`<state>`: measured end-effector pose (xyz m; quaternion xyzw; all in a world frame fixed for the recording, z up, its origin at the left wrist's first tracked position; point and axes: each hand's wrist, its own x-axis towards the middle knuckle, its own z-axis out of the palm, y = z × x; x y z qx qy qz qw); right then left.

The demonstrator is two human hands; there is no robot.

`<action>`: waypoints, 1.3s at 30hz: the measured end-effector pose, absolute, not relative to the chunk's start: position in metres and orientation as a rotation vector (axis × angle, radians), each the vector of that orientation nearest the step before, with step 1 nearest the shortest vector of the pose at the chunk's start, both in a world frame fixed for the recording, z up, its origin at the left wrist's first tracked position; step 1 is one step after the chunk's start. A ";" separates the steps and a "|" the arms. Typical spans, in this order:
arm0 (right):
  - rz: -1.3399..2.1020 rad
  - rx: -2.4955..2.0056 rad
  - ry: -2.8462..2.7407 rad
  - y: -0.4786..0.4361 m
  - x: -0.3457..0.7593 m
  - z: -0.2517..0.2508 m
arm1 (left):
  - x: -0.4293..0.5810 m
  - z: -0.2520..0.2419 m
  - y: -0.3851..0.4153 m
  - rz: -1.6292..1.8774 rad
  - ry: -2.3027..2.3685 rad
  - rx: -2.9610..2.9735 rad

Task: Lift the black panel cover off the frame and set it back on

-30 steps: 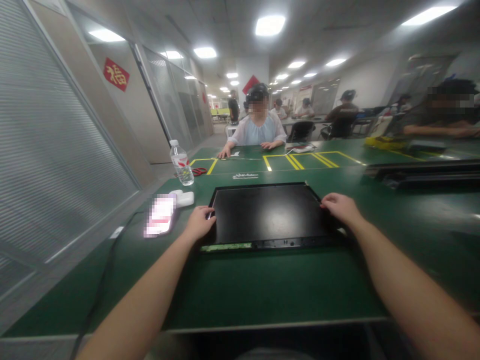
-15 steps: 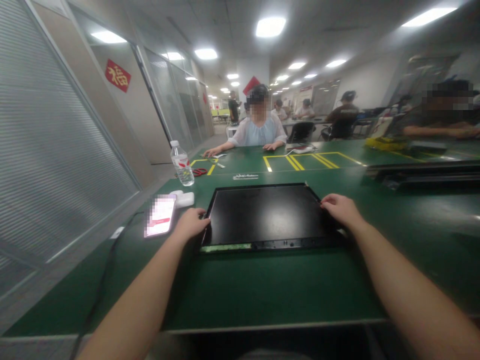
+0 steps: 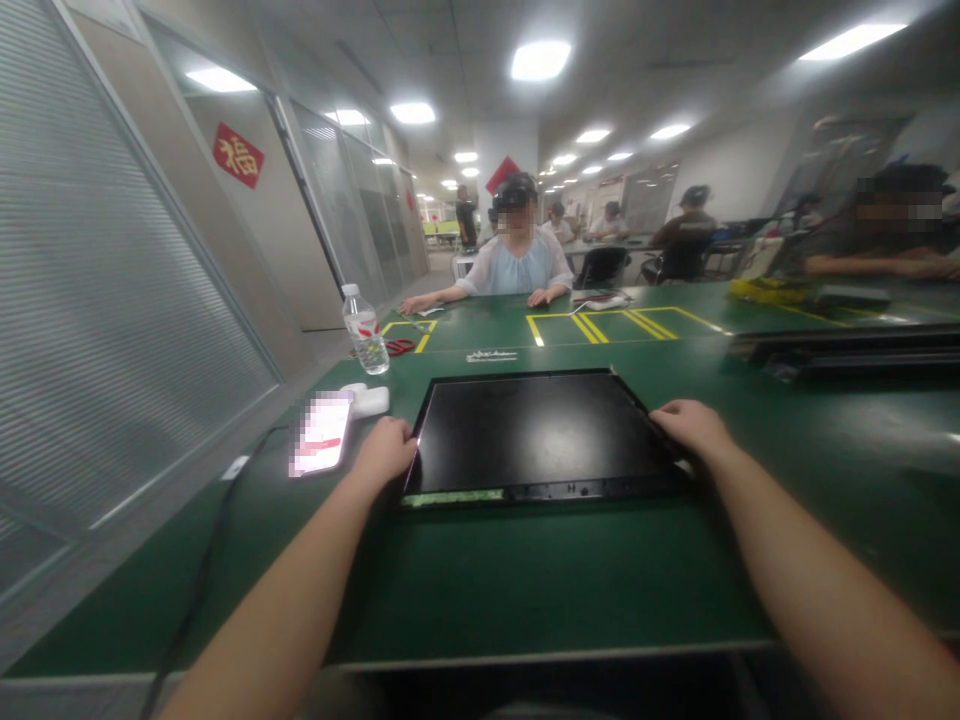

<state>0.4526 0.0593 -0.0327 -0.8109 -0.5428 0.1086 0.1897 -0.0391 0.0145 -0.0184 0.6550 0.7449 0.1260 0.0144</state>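
In front of me a black display panel point(image 3: 540, 430) lies face up on the green table point(image 3: 555, 590). Along its near edge runs a dark strip with a green section point(image 3: 450, 496) at the left. My left hand point(image 3: 386, 452) grips the panel's left edge, its fingers curled and partly hidden. At the opposite edge, my right hand point(image 3: 691, 428) has its fingers closed on the panel's right side. Left of my left hand are a lit phone point(image 3: 324, 435) and a small white case point(image 3: 369, 401).
A water bottle point(image 3: 366, 332) and red-handled scissors point(image 3: 400, 346) stand and lie at the back left. Dark long frames point(image 3: 862, 350) occupy the right side. A black cable point(image 3: 217, 530) crosses the left edge. Across the table sits a person point(image 3: 517, 255); more people are behind.
My right hand has shifted slightly down and right along the panel's edge. The fingers of my left hand have drawn closer around the left edge. The panel stays in place.
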 end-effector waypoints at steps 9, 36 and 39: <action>0.216 -2.287 -1.616 0.059 0.447 -0.035 | -0.038 -0.016 0.015 0.784 2.163 1.795; 0.308 -2.286 -1.588 0.056 0.444 -0.033 | -0.026 -0.010 0.019 1.275 1.571 0.645; 0.250 -2.295 -1.615 0.057 0.444 -0.034 | -0.025 -0.009 0.019 1.313 1.512 0.598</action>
